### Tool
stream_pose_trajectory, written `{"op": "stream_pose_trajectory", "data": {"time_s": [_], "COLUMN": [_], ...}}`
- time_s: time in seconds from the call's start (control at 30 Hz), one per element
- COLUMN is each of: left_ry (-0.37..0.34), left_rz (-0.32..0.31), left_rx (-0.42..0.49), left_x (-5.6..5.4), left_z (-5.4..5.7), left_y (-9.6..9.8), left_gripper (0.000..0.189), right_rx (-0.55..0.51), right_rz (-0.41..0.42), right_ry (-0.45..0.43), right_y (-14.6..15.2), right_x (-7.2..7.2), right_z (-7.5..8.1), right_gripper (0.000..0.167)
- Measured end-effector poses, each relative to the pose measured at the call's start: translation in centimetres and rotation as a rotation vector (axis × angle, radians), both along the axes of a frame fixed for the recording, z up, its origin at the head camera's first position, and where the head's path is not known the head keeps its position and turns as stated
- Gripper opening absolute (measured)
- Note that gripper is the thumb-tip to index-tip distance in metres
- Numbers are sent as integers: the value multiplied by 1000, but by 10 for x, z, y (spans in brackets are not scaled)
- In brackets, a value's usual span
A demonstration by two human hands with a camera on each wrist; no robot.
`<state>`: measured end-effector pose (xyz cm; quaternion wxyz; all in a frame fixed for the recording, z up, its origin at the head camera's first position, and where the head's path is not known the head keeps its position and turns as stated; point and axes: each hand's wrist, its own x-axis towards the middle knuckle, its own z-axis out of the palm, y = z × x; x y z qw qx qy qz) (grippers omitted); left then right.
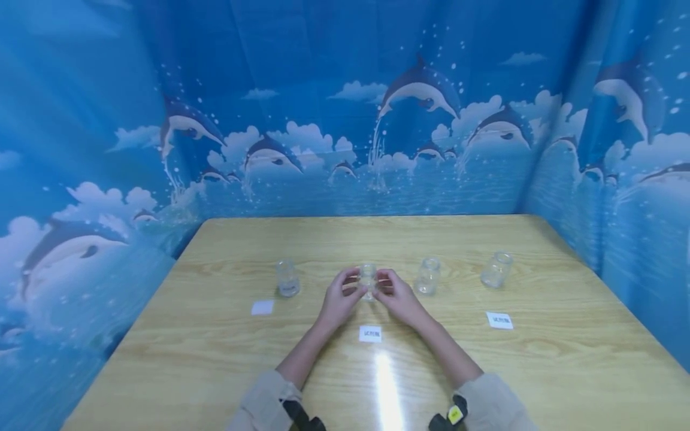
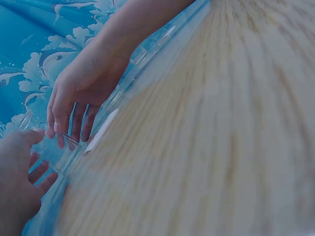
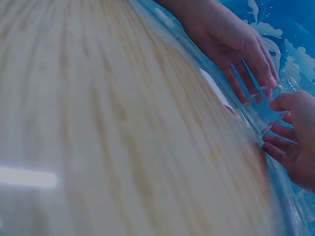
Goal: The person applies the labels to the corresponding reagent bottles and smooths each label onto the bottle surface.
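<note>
A small clear glass bottle (image 1: 368, 274) stands upright near the middle of the table, between both hands. My left hand (image 1: 339, 299) holds it from the left side, thumb at the near side and fingers curving around behind. From the right, my right hand (image 1: 401, 299) grips the same bottle in a mirrored way. The left wrist view shows the bottle (image 2: 58, 153) between the thumbs and spread fingers; in the right wrist view the bottle (image 3: 263, 113) is partly covered by the fingers. A white card (image 1: 370, 334) with dark printed characters lies in front of it.
Another glass bottle (image 1: 288, 279) stands to the left, behind a pale card (image 1: 262, 307). Two more, a near bottle (image 1: 428, 276) and a farther bottle (image 1: 497, 270), stand to the right. A printed card (image 1: 499, 320) lies at the right. A dolphin-print curtain (image 1: 345, 108) surrounds the wooden table (image 1: 215, 371).
</note>
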<state>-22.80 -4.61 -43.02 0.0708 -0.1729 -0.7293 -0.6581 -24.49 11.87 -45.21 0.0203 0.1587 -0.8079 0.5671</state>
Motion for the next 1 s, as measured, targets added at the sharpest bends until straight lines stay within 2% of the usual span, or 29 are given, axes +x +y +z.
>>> {"op": "stream_pose_trajectory", "data": {"time_s": [0.27, 0.5, 0.57, 0.87, 1.0], "left_ry": [-14, -7, -11, -29, -34], "left_rz": [36, 91, 106, 137, 152], "left_rx": [0, -6, -16, -28, -37], "left_x": [-3, -25, -28, -35, -38], "left_z": [-2, -27, -29, -29, -31], "left_y": [-3, -8, -11, -22, -25], "left_gripper": [40, 41, 41, 42, 42], "right_rx": [6, 4, 11, -1, -30], "right_rz": [-5, -12, -19, -13, 23], "right_ry": [11, 20, 21, 20, 30], "right_y": [-7, -16, -20, -31, -35], "right_x": [-4, -11, -13, -21, -14], "right_z": [-1, -1, -1, -2, 12], "right_gripper": [43, 42, 42, 41, 40]}}
